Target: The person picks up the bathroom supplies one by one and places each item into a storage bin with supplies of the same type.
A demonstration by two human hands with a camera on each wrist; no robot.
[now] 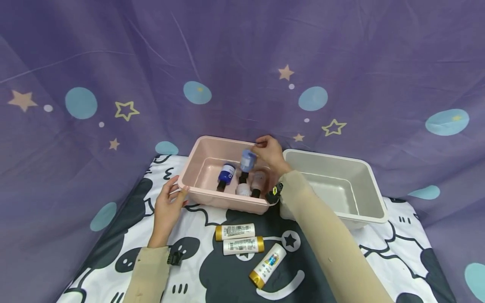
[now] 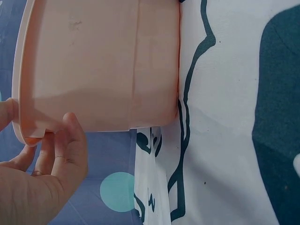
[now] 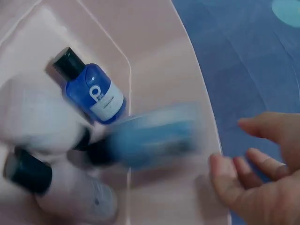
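Observation:
My left hand (image 1: 168, 209) holds the near left corner of the pink bin (image 1: 227, 202), its thumb and fingers round the rim (image 2: 19, 93). Over the far right part of that bin, my right hand (image 1: 270, 155) is apart from a light blue bottle (image 3: 154, 136), which is blurred and tilted cap-down, with a gap between it and the spread fingers (image 3: 225, 176). Inside the bin lie a dark blue bottle (image 3: 98, 91) with a black cap, a whitish bottle (image 1: 243, 189) and a pale pinkish bottle (image 1: 259, 181).
To the right stands a white bin (image 1: 333, 189), partly behind my right forearm. In front, on the patterned cloth (image 1: 212, 277), lie three white tubes with gold caps: one tube (image 1: 238, 231), a second tube (image 1: 242, 245) and a slanted tube (image 1: 270, 263). A purple curtain (image 1: 242, 63) hangs behind.

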